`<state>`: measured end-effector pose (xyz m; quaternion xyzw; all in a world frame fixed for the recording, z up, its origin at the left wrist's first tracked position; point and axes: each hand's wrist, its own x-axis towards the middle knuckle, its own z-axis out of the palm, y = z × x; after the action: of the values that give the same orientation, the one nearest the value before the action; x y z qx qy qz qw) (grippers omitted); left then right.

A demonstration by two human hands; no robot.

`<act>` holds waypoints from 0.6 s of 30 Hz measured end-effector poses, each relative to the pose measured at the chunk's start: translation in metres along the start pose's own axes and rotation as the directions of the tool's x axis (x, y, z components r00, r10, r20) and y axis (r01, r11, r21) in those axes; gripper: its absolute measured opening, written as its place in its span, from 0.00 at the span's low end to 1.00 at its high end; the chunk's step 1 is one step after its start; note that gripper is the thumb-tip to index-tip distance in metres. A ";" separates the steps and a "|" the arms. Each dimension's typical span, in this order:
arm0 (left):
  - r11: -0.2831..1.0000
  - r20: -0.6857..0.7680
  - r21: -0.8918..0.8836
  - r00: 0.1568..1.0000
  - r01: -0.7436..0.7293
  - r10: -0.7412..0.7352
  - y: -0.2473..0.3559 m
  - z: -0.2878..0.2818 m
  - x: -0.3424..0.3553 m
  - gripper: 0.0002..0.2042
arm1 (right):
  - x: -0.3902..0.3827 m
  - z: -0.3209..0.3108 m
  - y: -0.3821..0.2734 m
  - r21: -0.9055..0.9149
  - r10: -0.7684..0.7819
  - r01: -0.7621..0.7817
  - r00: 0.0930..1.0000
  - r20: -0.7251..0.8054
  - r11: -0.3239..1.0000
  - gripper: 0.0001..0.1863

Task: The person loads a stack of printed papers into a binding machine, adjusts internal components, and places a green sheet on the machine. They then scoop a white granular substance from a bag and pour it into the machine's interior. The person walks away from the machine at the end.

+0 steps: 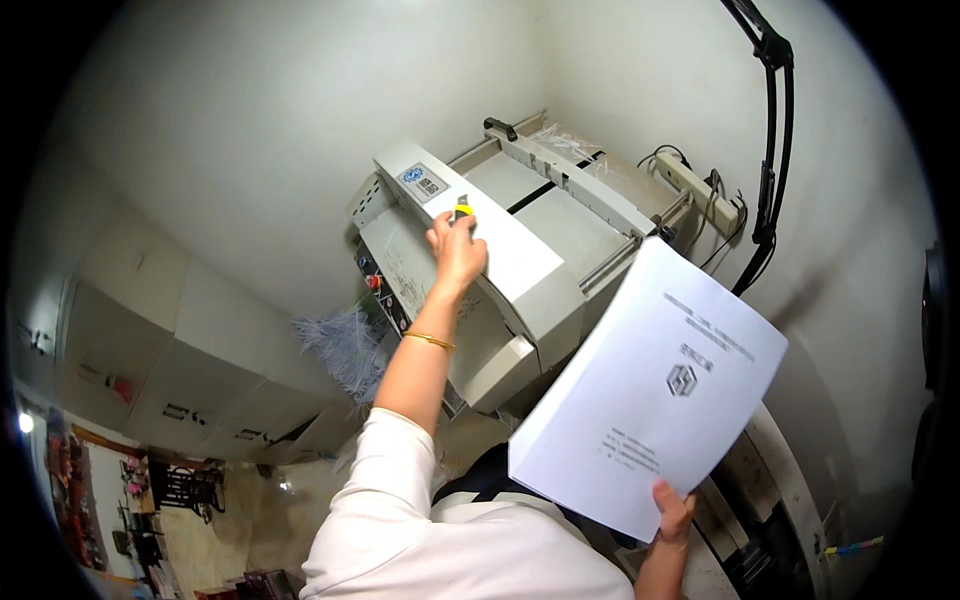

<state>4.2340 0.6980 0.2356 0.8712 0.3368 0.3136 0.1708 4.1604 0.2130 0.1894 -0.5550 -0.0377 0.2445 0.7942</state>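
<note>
My left hand (457, 252) reaches out over the white top cover of a paper cutting machine (520, 262). Its fingers are closed round a small yellow and black utility knife (463, 210), whose grey end points away from me. In my right hand (674, 512) is a thick stack of white printed paper (640, 400), pinched at the near right corner with the thumb on top. The stack is tilted, in front of the machine's right side, and its top sheet bears a dark hexagonal emblem. The right fingers underneath are hidden.
Behind the cover lies the machine's grey bed with a crossbar (575, 180) and paper scraps. A power strip (690, 190) with cables and a black jointed arm (768, 170) stand at the right. Shredded paper (350, 350) is heaped left of the machine, near white cabinets (200, 390).
</note>
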 end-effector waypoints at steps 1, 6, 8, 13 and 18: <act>0.998 -0.030 0.028 0.998 -0.051 0.051 -0.016 -0.001 0.017 0.18 | 0.011 0.024 -0.002 0.042 -0.015 0.015 1.000 0.006 0.999 0.28; 0.991 0.028 0.080 0.994 -0.107 0.105 -0.112 -0.042 0.132 0.18 | 0.022 0.193 -0.051 0.204 0.064 -0.065 0.998 0.010 0.977 0.26; 0.991 0.075 0.089 0.993 -0.099 0.092 -0.144 -0.042 0.178 0.18 | 0.042 0.241 -0.055 0.236 0.097 -0.106 0.994 0.046 0.966 0.26; 0.993 0.275 0.107 0.961 -0.059 0.027 -0.180 -0.031 0.249 0.20 | 0.113 0.300 -0.059 0.095 0.196 -0.212 0.969 0.152 0.973 0.23; 0.994 0.178 0.038 0.980 -0.098 0.090 -0.196 -0.028 0.267 0.19 | 0.200 0.293 -0.096 -0.262 0.255 -0.146 0.855 0.452 0.954 0.30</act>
<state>4.2756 1.0264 0.2715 0.9143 0.2860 0.2350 0.1646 4.2719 0.5266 0.3455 -0.5613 -0.2018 0.4509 0.6641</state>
